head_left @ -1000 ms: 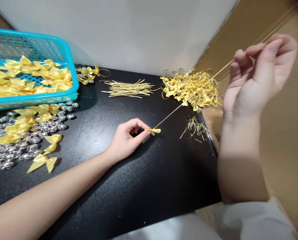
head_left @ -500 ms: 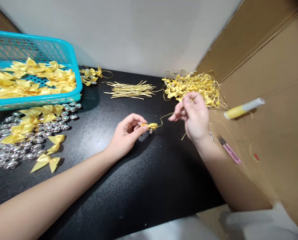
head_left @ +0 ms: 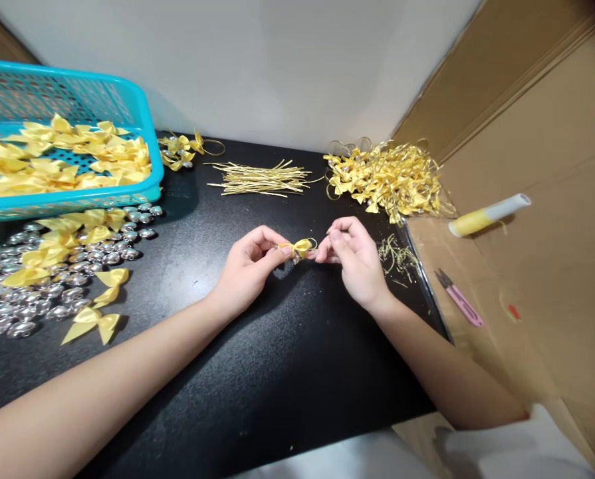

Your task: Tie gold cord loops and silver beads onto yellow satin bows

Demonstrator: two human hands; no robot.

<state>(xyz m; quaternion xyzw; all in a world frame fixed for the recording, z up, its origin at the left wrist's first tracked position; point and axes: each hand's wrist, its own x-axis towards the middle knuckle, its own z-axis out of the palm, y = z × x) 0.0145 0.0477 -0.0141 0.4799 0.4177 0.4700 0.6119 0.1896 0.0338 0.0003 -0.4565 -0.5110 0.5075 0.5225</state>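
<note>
My left hand (head_left: 253,266) pinches a yellow ribbon bow (head_left: 301,247) between thumb and fingers above the black table. A small silver bell hangs under the bow, partly hidden by the fingers. From the bow a thin gold cord (head_left: 315,242) curves over to my right hand (head_left: 354,258), whose thumb and forefinger are closed on it. The two hands are close together, with the bow between them. Beyond them lies a bundle of cut gold cords (head_left: 262,179). At the back right is a heap of finished-looking bows with cord loops (head_left: 387,176).
A turquoise basket (head_left: 150,133) of yellow bows stands at the left. In front of it lie many silver bells (head_left: 58,309) with loose bows (head_left: 98,322). Cord scraps (head_left: 397,256), pink thread snips (head_left: 459,299) and a yellow-and-white tube (head_left: 489,216) are on the right, by cardboard.
My right hand has come down and left, close to the bow, bringing the cord into a tighter curve. The left hand has stayed almost still. Cord scraps now show at the right.
</note>
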